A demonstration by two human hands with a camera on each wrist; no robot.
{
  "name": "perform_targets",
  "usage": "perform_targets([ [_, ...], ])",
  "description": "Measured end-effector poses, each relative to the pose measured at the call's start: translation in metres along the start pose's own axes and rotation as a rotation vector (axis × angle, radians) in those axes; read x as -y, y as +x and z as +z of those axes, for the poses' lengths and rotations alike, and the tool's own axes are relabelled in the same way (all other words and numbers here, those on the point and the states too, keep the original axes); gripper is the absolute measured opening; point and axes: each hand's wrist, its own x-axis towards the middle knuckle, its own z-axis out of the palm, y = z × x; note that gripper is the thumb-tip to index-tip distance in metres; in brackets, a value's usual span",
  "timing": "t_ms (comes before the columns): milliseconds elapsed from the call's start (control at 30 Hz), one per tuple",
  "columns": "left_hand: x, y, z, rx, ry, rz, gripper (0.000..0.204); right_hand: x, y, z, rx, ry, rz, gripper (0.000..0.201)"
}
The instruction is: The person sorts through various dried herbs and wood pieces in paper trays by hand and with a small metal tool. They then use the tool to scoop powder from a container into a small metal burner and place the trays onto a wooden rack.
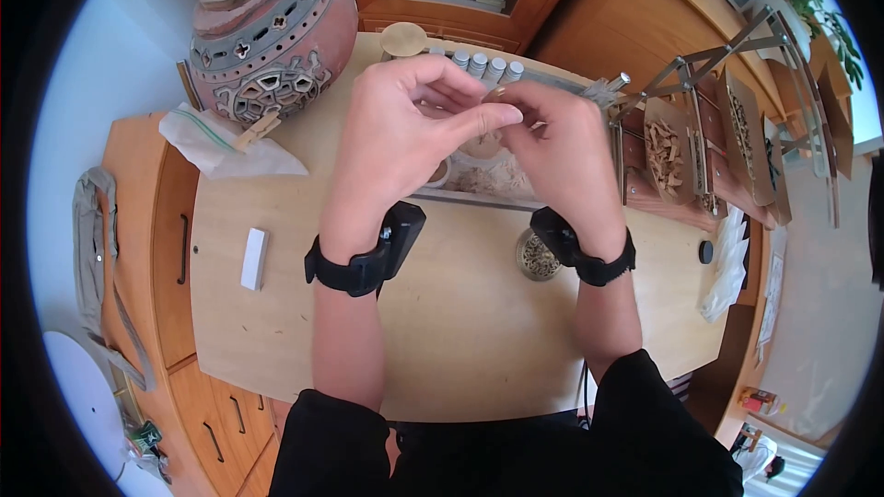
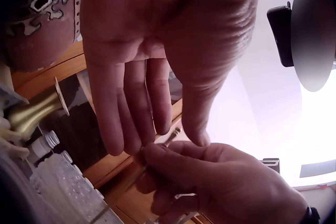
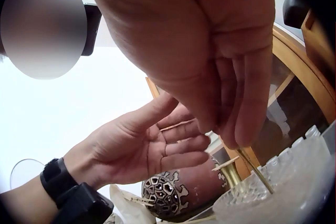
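Right hand (image 1: 564,143): pinching one thin stick (image 3: 255,170) between its fingertips
Left hand (image 1: 396,124): fingers loosely extended
White-capped bottles (image 1: 477,64): at least four, beyond both hands
Carved pot (image 1: 276,41): one, left of left hand

Fisheye distortion bends the head view's bright tabletop (image 1: 460,331); glare bleaches the left wrist view towards four o'clock, the right's towards nine.
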Motion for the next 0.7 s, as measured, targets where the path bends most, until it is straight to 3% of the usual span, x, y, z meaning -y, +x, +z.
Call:
perform_targets([
  [100,0.003,0.001,-0.005,-0.092,0.041,0.027,0.022,0.005,0.000,-0.014,-0.012,-0.035,0.067,0.012],
  [167,0.008,0.001,-0.012,-0.249,0.349,0.049,0.025,0.005,-0.003,-0.020,-0.035,-0.038,0.122,0.010],
  [200,0.009,0.000,-0.015,-0.250,0.348,0.048,0.025,0.007,-0.005,-0.021,-0.033,-0.040,0.121,0.010],
  [267,0.008,-0.003,-0.019,-0.247,0.606,0.058,0.022,0.014,-0.008,-0.025,-0.048,0.003,0.084,0.010],
  [400,-0.004,-0.010,-0.015,-0.197,0.613,0.059,0.018,0.015,-0.012,-0.026,0.101,0.089,0.111,0.010],
  [533,0.002,-0.015,-0.009,-0.149,0.752,-0.014,0.015,0.003,-0.009,-0.018,0.117,0.096,0.167,0.012],
  [700,0.002,-0.014,0.000,-0.040,0.782,-0.134,0.016,-0.012,-0.004,-0.008,-0.032,0.152,0.185,0.012],
])
